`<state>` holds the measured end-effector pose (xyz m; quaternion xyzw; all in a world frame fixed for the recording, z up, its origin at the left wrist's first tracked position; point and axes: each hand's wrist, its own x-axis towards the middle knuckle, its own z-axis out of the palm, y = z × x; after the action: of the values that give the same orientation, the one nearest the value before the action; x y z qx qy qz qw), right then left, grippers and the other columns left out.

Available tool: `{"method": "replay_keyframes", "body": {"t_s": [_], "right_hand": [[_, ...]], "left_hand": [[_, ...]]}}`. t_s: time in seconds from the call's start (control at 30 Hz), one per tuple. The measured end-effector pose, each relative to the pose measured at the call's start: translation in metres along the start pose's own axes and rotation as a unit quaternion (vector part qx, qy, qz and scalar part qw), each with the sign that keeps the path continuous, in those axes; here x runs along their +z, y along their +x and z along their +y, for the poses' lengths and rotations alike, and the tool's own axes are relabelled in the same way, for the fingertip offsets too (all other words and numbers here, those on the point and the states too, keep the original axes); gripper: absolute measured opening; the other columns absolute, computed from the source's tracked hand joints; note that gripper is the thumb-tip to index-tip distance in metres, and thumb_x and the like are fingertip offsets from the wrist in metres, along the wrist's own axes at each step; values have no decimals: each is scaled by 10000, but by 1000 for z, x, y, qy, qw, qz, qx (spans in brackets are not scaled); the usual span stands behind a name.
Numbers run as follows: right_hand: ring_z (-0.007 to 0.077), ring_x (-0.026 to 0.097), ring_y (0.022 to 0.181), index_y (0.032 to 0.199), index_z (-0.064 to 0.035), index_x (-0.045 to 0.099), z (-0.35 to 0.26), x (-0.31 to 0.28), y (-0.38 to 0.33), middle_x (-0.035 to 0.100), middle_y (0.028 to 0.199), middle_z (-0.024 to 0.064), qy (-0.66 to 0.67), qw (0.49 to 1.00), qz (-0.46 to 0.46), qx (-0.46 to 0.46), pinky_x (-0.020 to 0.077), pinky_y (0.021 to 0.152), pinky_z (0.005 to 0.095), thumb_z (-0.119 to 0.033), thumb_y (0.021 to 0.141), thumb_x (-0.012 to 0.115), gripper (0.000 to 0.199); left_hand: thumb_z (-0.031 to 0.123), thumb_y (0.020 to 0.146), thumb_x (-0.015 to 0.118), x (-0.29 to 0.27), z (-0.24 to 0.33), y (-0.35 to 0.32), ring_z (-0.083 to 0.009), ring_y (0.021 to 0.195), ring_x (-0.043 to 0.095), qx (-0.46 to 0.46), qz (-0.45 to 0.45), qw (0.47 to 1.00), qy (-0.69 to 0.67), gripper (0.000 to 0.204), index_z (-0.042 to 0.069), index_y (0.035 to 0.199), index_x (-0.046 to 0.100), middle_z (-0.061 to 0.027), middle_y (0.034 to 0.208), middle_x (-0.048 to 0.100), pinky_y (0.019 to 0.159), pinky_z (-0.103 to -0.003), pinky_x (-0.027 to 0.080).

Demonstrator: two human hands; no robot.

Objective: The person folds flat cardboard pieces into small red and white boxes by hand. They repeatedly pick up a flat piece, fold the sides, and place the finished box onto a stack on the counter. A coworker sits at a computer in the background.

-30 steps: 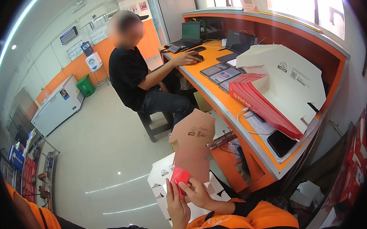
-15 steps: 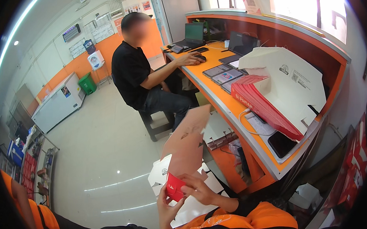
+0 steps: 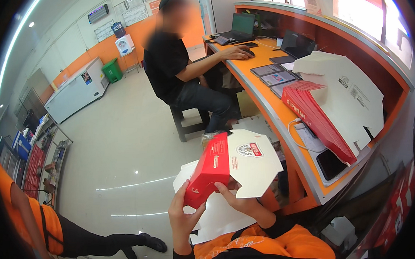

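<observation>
A partly folded red and white cardboard food box [image 3: 210,164] is held up in front of me. Its wide white lid flap [image 3: 250,152] with a printed badge sticks out to the right. My left hand [image 3: 185,214] grips the red end panel, with its thumb and fingers on the near lower corner. At the near right edge, by the fold, my right hand [image 3: 237,200] holds the box, its thumb on the red side; some of its fingers are hidden behind the flap. Under the box, white flat cardboard sheets [image 3: 222,222] lie over my lap.
To the right, the orange desk [image 3: 320,187] bears a stack of red-edged box blanks [image 3: 319,118], phones [image 3: 331,163] and laptops. A seated person [image 3: 173,68] in black uses a mouse there. Someone in orange [image 3: 14,200] stands at the left. Shelving [image 3: 46,168] lines the left side.
The box has turned and opened out: its red sides now face up and the white flap points right. Both hands have shifted their hold. The person in orange is more in view.
</observation>
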<state>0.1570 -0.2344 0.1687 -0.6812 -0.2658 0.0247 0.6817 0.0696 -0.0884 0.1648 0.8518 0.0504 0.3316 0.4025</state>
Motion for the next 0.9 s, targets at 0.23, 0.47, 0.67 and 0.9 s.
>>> {"method": "replay_keyframes", "body": {"t_s": [0.23, 0.47, 0.67, 0.9], "right_hand": [[134, 600, 909, 1117, -30, 518, 28, 13, -10, 621, 1001, 85, 25, 996, 77, -44, 491, 800, 255, -181, 878, 635, 306], [146, 545, 1028, 1113, -14, 501, 41, 34, -14, 552, 1126, 105, 274, 956, 0, 107, 472, 856, 280, -153, 885, 619, 292], [275, 523, 1121, 1327, -80, 383, 2, 15, -9, 564, 1191, 99, -175, 951, -175, -184, 431, 925, 387, -138, 829, 628, 558], [216, 623, 1002, 1107, -84, 618, -60, -63, 7, 640, 1120, 53, -455, 834, -50, -307, 498, 823, 339, 11, 693, 544, 431]], "left_hand": [[24, 612, 779, 7, 2, -8, -253, 929, 640, 3, 23, 999, 23, 679, 11, 1233, 504, -166, 1058, 607, 714, -324, 573], [9, 618, 778, 17, 5, -13, -238, 937, 633, 22, 40, 999, 23, 686, -17, 1238, 485, -155, 1069, 596, 708, -311, 583], [165, 818, 655, 3, -26, -15, -225, 980, 616, -251, 132, 866, -411, 559, -47, 1280, 420, -165, 1144, 567, 712, -292, 577], [492, 823, 574, -24, -10, -30, -371, 1229, 436, -204, -156, 864, -432, 827, 86, 1441, 202, -182, 1409, 341, 929, -471, 451]]}}
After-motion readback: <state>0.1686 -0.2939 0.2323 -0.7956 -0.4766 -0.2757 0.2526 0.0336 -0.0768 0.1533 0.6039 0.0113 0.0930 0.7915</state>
